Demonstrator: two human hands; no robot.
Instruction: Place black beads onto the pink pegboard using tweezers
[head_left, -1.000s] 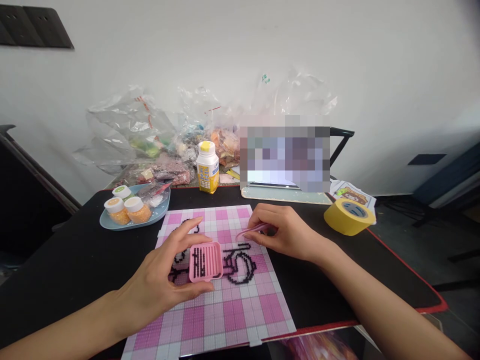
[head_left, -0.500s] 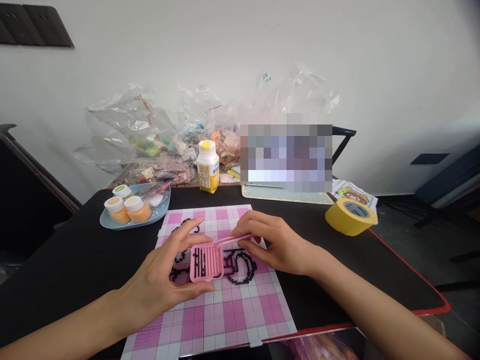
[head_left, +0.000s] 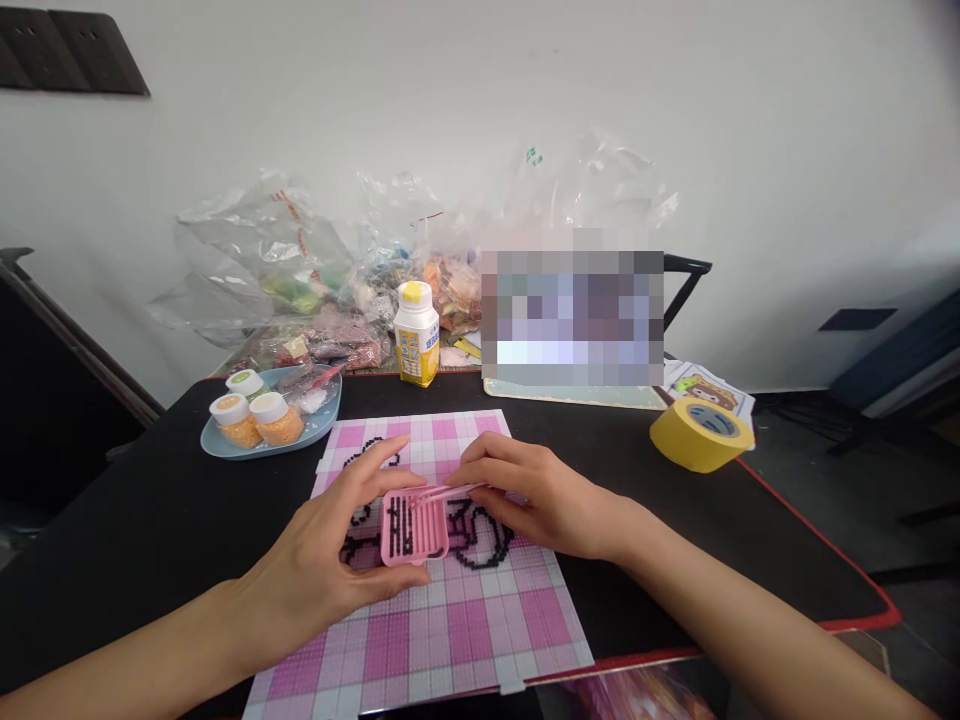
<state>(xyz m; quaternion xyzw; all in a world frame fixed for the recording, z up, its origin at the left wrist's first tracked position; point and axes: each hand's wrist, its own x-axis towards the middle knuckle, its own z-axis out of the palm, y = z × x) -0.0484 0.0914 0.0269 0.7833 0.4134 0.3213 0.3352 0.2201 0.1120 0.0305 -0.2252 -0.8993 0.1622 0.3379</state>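
Between the thumb and fingers of my left hand [head_left: 322,545] is a small pink ridged bead tray [head_left: 431,530], with black beads lined up in its left grooves. My right hand [head_left: 536,490] pinches a pair of pink tweezers [head_left: 454,491], whose tips reach into the tray among the grooves. Beneath both hands lies a pink-and-white checked pegboard [head_left: 480,625]. Black beads on it form a curved outline [head_left: 484,540] right of the tray, and more black beads show behind my left fingers, partly hidden.
On the left, a blue plate [head_left: 225,445] carries small jars of orange beads [head_left: 279,420]. A yellow-and-white bottle [head_left: 417,335] stands behind the board, with plastic bags [head_left: 300,260] along the wall. At right are a yellow tape roll [head_left: 701,435] and a blurred-out screen [head_left: 574,315].
My right hand has shifted slightly left, bringing the tweezer tips from the tray's upper edge in over its grooves. My left hand and the tray stay nearly still.
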